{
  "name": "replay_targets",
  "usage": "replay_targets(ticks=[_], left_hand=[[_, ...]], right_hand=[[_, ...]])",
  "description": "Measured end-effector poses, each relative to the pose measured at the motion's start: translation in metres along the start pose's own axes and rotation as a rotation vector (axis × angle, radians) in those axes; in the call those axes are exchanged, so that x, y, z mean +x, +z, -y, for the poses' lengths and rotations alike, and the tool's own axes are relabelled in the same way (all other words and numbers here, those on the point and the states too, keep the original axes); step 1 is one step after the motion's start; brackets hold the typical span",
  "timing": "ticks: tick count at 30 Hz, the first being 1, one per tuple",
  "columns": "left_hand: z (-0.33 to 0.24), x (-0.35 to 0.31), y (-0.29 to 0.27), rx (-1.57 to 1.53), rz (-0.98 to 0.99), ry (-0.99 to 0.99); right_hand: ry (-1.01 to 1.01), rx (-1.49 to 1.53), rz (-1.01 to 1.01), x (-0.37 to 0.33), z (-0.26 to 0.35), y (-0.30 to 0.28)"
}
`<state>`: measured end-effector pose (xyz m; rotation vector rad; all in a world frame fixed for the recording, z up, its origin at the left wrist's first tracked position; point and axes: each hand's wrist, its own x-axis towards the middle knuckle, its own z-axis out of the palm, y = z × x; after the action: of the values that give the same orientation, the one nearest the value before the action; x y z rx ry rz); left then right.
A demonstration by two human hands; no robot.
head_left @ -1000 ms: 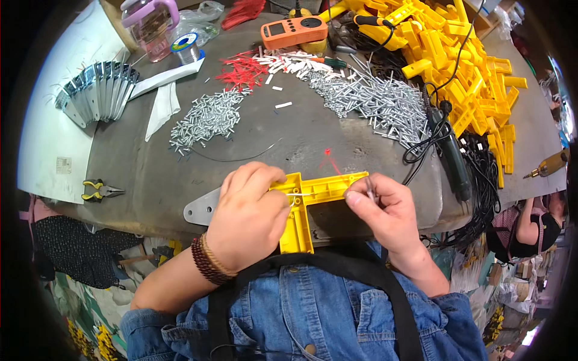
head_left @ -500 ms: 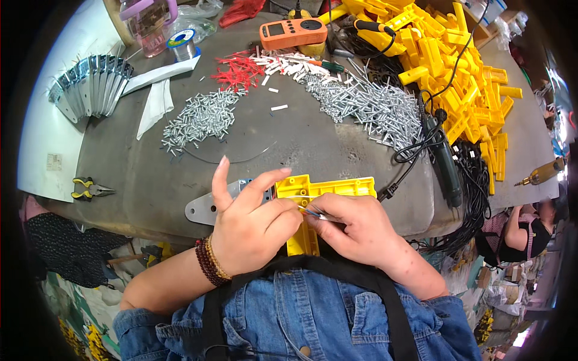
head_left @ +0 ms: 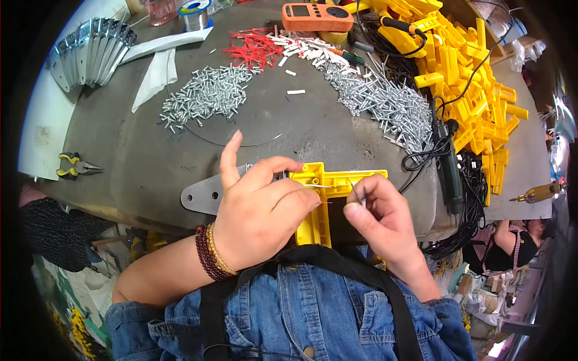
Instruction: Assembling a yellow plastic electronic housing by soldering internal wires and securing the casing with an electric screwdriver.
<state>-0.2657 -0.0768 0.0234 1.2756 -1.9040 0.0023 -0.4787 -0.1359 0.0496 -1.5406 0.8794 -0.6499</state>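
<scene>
At the left of the frame, yellow-and-black-handled pliers (head_left: 78, 166) lie on the bench, with fanned metal plates (head_left: 90, 57) above them at upper left. Further right along the top edge stands a solder spool (head_left: 195, 18). Below it are a heap of short screws (head_left: 208, 96) and, lower, a grey pierced plate (head_left: 201, 194), partly covered by the left hand (head_left: 265, 207). That hand's index finger is raised and the others curl; a thin red wire (head_left: 324, 203) emerges at its fingertips, though I cannot tell whether they pinch it.

The yellow T-shaped plastic housing (head_left: 314, 231) sits low centre, its stem towards the bottom. An orange multimeter (head_left: 317, 18) is at top centre. At lower right of centre, the right hand (head_left: 384, 219) pinches a slim dark piece (head_left: 362, 196) between thumb and forefinger. Long screws (head_left: 385, 102) and more yellow housings (head_left: 469, 78) fill the upper right.
</scene>
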Motion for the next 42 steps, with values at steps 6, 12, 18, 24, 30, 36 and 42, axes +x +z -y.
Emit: replay_targets(ticks=[6, 12, 18, 24, 30, 36, 42], left_hand=[[0.002, 0.001, 0.002, -0.032, 0.009, -0.073], [0.002, -0.001, 0.000, -0.023, 0.000, -0.074], [0.003, -0.002, -0.001, -0.043, 0.049, -0.096], [0.004, -0.003, -0.001, -0.043, 0.040, -0.089], [0.005, -0.005, -0.001, -0.048, 0.028, -0.079], [-0.002, -0.006, 0.004, -0.034, -0.084, -0.073], [-0.008, -0.006, 0.006, 0.078, -0.233, -0.004]], right_hand=[[0.017, 0.019, 0.052, -0.002, 0.002, 0.001], [0.145, -0.150, 0.071, 0.004, 0.007, 0.010], [0.224, -0.068, 0.071, 0.008, 0.010, 0.015], [0.260, 0.070, 0.060, 0.007, 0.012, 0.015], [0.319, 0.044, 0.072, 0.010, 0.018, 0.018], [0.106, -0.139, -0.038, 0.007, 0.005, 0.025], [0.053, -0.121, -0.072, 0.005, 0.002, 0.028]])
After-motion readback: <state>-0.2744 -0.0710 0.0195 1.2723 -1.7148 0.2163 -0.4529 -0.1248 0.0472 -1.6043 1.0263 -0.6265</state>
